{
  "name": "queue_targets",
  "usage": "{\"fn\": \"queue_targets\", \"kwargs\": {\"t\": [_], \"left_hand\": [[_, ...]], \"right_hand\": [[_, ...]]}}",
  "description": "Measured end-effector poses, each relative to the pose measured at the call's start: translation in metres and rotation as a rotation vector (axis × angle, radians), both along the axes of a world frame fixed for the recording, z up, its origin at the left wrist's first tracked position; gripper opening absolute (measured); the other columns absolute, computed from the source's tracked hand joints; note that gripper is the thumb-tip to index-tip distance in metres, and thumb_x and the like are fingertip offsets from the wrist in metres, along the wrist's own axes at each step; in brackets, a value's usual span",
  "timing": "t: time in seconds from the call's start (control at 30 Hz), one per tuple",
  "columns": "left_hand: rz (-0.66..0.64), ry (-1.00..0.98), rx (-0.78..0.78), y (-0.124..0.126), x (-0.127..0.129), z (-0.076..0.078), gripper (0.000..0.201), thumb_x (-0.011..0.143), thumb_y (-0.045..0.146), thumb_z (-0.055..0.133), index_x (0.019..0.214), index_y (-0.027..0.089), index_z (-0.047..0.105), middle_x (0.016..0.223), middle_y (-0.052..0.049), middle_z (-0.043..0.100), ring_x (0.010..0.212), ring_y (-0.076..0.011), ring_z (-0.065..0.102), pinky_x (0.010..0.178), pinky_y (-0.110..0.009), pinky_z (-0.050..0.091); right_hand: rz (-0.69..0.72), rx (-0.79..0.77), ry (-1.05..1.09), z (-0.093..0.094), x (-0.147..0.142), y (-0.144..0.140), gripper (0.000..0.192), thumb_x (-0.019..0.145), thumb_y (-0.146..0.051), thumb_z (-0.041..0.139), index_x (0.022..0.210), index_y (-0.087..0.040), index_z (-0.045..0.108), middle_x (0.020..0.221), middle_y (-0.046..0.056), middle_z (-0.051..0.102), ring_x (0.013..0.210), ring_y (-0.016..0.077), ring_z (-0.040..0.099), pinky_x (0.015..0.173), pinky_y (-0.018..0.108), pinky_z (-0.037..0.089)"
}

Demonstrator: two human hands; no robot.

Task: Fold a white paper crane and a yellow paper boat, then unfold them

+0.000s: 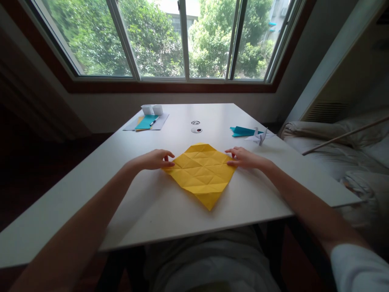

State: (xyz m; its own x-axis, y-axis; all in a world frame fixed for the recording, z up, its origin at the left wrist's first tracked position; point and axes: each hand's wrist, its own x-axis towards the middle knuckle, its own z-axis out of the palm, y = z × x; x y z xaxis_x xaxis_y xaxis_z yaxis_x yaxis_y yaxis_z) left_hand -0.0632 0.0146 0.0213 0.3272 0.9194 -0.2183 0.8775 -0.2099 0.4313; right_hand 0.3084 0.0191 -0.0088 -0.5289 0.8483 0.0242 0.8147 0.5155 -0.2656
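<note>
White bench (pixel 152 211) below the window carries the creased yellow paper (pixel 202 172) at centre, left hand (pixel 154 159) and right hand (pixel 244 157) fingers closed on opposite corners, pinning it flat.

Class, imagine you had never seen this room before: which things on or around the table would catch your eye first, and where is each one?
First, the creased yellow paper lying flat in the middle of the white table, with the left hand at its left corner and the right hand at its right corner. Next, the teal folded paper and a white paper crane at the far right. Behind, a wide window filled with green trees.
</note>
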Motion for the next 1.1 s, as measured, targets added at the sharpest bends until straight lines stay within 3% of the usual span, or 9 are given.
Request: {"fn": "queue_targets", "kwargs": {"t": [0.27, 0.53, 0.77, 0.87, 1.0, 1.1], "left_hand": [[0.145, -0.295, -0.172, -0.001, 0.005, -0.005, 0.051, 0.044, 0.034, 0.073, 0.091, 0.018, 0.064, 0.067, -0.002, 0.066, 0.067, -0.0211, 0.060, 0.062, -0.028, 0.045], [0.165, -0.339, -0.071, 0.005, 0.003, -0.012, 0.028, 0.047, 0.031, 0.070, 0.071, 0.018, 0.063, 0.065, -0.001, 0.063, 0.063, -0.0175, 0.056, 0.057, -0.026, 0.043], [0.132, -0.301, -0.030, 0.008, -0.002, -0.012, 0.026, 0.052, 0.037, 0.067, 0.068, 0.017, 0.065, 0.066, -0.002, 0.063, 0.061, -0.0164, 0.056, 0.053, -0.024, 0.040], [0.042, -0.260, 0.089, 0.012, -0.005, -0.014, 0.028, 0.057, 0.040, 0.063, 0.073, 0.017, 0.065, 0.071, -0.002, 0.065, 0.066, -0.0172, 0.057, 0.060, -0.026, 0.044], [-0.137, -0.173, 0.391, 0.013, -0.008, -0.016, 0.026, 0.069, 0.040, 0.054, 0.076, 0.017, 0.065, 0.079, -0.004, 0.065, 0.072, -0.0166, 0.057, 0.067, -0.027, 0.045], [-0.267, -0.105, 0.465, 0.014, -0.008, -0.018, 0.025, 0.074, 0.038, 0.051, 0.075, 0.019, 0.066, 0.081, -0.005, 0.065, 0.076, -0.0171, 0.057, 0.070, -0.027, 0.045]], "right_hand": [[-0.007, -0.020, -0.014, 0.000, -0.003, 0.001, 0.046, 0.078, -0.043, 0.053, 0.116, -0.018, 0.054, 0.085, 0.008, 0.061, 0.079, 0.0208, 0.056, 0.071, 0.030, 0.041], [-0.009, -0.165, 0.116, 0.000, 0.003, 0.006, 0.046, 0.067, -0.043, 0.061, 0.104, -0.016, 0.054, 0.086, 0.005, 0.056, 0.073, 0.0162, 0.053, 0.062, 0.026, 0.044], [0.049, -0.135, 0.255, -0.001, 0.002, 0.005, 0.018, 0.069, -0.023, 0.056, 0.085, -0.017, 0.053, 0.085, 0.003, 0.060, 0.077, 0.0155, 0.055, 0.069, 0.026, 0.044], [0.094, -0.025, 0.257, -0.001, 0.001, 0.006, 0.010, 0.069, -0.016, 0.052, 0.078, -0.017, 0.055, 0.078, 0.002, 0.059, 0.072, 0.0142, 0.054, 0.066, 0.025, 0.043], [0.114, 0.120, 0.224, -0.003, 0.003, 0.009, 0.013, 0.068, -0.008, 0.048, 0.073, -0.016, 0.057, 0.078, 0.004, 0.059, 0.072, 0.0142, 0.055, 0.067, 0.024, 0.042], [0.122, 0.167, 0.167, -0.004, 0.004, 0.011, 0.017, 0.068, -0.005, 0.048, 0.072, -0.017, 0.060, 0.079, 0.004, 0.061, 0.075, 0.0147, 0.055, 0.069, 0.024, 0.042]]}}
